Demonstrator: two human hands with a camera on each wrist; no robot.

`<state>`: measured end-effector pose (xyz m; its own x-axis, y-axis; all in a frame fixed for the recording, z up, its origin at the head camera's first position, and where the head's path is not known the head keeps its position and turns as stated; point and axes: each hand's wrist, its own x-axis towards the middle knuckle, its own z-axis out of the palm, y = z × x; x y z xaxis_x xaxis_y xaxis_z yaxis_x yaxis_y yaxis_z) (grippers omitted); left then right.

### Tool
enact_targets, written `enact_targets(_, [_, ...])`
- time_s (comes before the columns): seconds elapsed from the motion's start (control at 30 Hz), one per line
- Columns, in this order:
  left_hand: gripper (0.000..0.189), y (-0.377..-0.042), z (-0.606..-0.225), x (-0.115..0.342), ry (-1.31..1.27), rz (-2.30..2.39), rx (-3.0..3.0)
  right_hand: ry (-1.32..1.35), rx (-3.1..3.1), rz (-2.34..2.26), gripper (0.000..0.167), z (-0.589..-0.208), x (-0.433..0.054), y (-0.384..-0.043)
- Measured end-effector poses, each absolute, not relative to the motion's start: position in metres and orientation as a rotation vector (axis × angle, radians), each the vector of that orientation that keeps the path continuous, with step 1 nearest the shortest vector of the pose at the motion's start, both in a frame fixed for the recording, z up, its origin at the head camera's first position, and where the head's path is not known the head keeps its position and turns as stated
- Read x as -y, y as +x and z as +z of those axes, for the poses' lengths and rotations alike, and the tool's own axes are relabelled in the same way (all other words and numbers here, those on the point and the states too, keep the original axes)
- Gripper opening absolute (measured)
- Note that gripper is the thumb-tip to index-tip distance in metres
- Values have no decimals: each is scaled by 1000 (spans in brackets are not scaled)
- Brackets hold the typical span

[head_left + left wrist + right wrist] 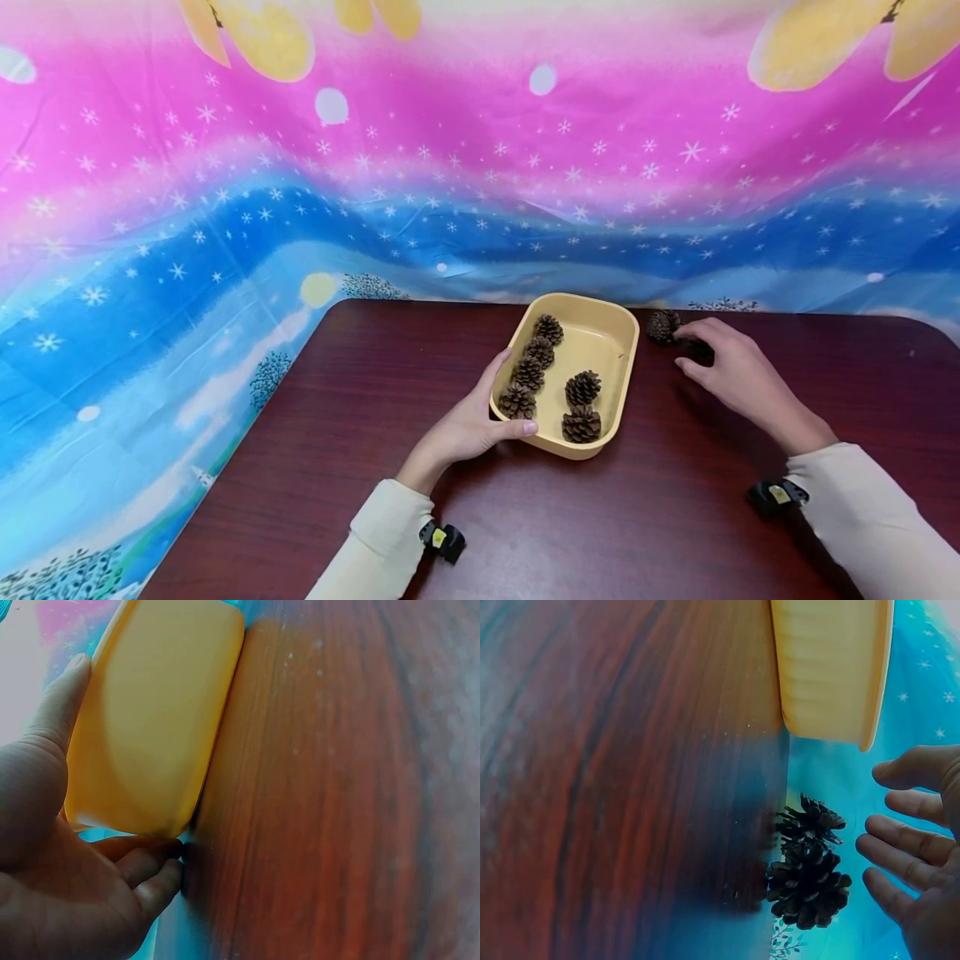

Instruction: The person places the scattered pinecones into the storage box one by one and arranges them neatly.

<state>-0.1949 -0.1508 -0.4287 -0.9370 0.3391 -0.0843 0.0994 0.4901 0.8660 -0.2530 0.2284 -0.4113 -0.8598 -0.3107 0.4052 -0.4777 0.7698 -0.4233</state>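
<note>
A yellow plastic container (592, 333) stands on the table, with several brown pine cones (528, 373) in a row along its left side. Two more pine cones (582, 408) lie at its right side. My left hand (472, 425) grips the container's near-left corner, thumb over the rim and fingers along the outer wall. To the right of the container, my right hand (731, 371) hovers by a pair of pine cones, a far one (663, 326) and a nearer one (808, 889) partly hidden by the hand in the head view. In the right wrist view its fingers (900, 844) are spread and apart from both cones.
The dark red-brown table (337, 467) ends at the back against a hanging cloth (450, 167) printed with snowflakes. The container sits close to that back edge. Each wrist wears a small black camera (444, 540).
</note>
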Motion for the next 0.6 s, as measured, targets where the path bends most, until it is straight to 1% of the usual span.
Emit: enact_targets(0.6, [112, -195, -428, 151, 370, 1430, -2488, 545, 2758, 747, 38, -415, -235, -257])
